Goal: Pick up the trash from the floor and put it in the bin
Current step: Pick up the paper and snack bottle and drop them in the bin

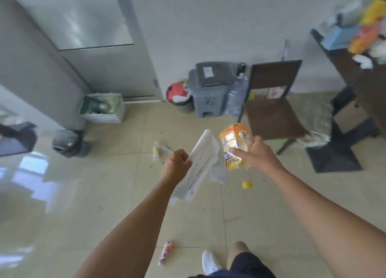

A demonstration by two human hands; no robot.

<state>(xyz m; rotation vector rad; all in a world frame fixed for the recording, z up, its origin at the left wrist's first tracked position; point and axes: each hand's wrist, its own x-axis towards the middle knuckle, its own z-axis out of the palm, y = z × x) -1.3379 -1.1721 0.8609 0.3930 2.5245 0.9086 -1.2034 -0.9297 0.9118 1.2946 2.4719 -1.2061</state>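
Observation:
My left hand [177,165] is shut on a white paper wrapper [198,165] that hangs in the middle of the view. To its right, my right hand [255,152] grips a yellow plastic bottle [235,145]. On the tiles lie a clear crumpled wrapper [159,150] just left of my left hand, a clear plastic scrap [218,174], a yellow cap [247,184] and a purple-orange wrapper [166,252] near my white shoe. A grey pedal bin [210,90] with its lid down stands by the far wall. Beside it is a black mesh basket [180,99] holding red and white trash.
A brown chair [273,108] stands right of the bin, with a large water jug [236,97] between them. A dark table [359,69] with colourful items is at far right. A white basket [103,108] and a tipped grey container [70,143] sit at left.

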